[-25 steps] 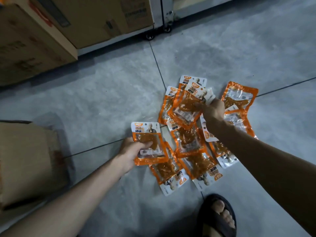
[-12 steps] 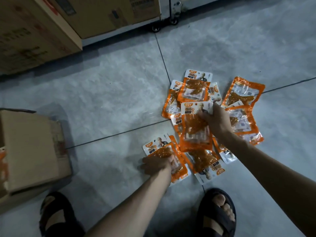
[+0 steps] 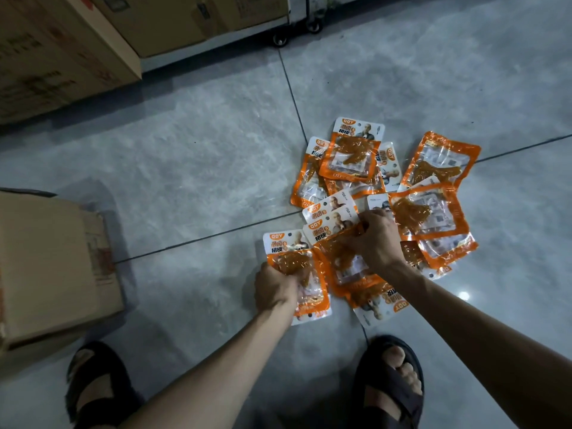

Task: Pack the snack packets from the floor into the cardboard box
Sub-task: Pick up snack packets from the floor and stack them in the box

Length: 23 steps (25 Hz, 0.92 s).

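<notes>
Seen from above, looking down at a grey tiled floor [image 3: 192, 168]. Orange snack packets [image 3: 353, 153] scattered in an overlapping pile right of centre, across a tile joint. Left hand [image 3: 274, 289] at the near left edge of the pile, fingers curled around one packet [image 3: 297, 261], white header end pointing away. Right hand [image 3: 376, 239] in the middle of the pile, fingers pinching the top of a second packet [image 3: 332, 230] that overlaps others beneath. Further packets beyond and right of that hand, one [image 3: 441, 162] at the far right lying tilted. Cardboard box [image 3: 52, 267] at the left edge, well apart from the pile, only its side wall showing. Two feet in black sandals [image 3: 399, 388] at the bottom. More cartons [image 3: 58, 57] stacked at top left, beside a wheeled base [image 3: 280, 41]
</notes>
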Motion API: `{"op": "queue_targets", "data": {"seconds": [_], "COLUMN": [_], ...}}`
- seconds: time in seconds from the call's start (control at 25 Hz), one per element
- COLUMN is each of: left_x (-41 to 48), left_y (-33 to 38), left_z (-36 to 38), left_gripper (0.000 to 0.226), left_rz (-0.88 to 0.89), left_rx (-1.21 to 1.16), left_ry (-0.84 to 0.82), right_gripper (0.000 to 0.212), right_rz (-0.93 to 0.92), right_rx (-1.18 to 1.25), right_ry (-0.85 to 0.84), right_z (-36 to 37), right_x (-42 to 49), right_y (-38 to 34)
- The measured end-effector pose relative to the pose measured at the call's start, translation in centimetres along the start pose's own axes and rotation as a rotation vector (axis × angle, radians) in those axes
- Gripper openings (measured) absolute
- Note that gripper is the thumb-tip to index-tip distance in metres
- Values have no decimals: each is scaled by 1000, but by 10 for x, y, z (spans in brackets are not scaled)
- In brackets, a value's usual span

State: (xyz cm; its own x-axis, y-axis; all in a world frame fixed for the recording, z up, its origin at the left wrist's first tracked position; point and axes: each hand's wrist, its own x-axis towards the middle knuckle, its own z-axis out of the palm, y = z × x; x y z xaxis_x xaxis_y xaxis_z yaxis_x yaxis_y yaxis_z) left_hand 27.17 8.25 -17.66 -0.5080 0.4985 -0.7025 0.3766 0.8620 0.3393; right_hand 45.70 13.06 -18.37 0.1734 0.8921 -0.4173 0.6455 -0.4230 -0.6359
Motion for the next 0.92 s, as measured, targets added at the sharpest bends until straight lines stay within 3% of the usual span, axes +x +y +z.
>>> {"op": "queue_targets", "data": {"seconds": [0.16,0.28,0.4,0.48,0.56,0.64,0.76,0.92], "left_x": [16,17,12,8,4,2,-1,-5], "left_y": [-4,6,24,31,36,37,32,19], "left_z": [-39,-78,-124,-155,-182,-214,-265,-343], "left_gripper": [42,35,32,40,43,43,51,47], "left_rz": [18,35,76,113,165,223,281,333], "left_rx": [-247,-444,-614,-657,-657,-672,-686,-738], "left_ry": [-98,-217,-357,-424,-465,-479,-489,-515], "right_gripper": [12,23,20,18,30,43,52,32], "right_rz": [-50,-81,24,71,59,1,-91,-155], "right_rx": [130,218,428,555,598,518,316,237], "right_ry": [-11,-104,-182,-295,-429,-519,-505,-530], "right_z": [2,5,7,4,-5,-13,-16,-1], "right_x": [-11,-19,-25,-29,-35,-39,-49,-73], "right_y": [-5,-17,-53,-88,-123,-164,-234,-321]}}
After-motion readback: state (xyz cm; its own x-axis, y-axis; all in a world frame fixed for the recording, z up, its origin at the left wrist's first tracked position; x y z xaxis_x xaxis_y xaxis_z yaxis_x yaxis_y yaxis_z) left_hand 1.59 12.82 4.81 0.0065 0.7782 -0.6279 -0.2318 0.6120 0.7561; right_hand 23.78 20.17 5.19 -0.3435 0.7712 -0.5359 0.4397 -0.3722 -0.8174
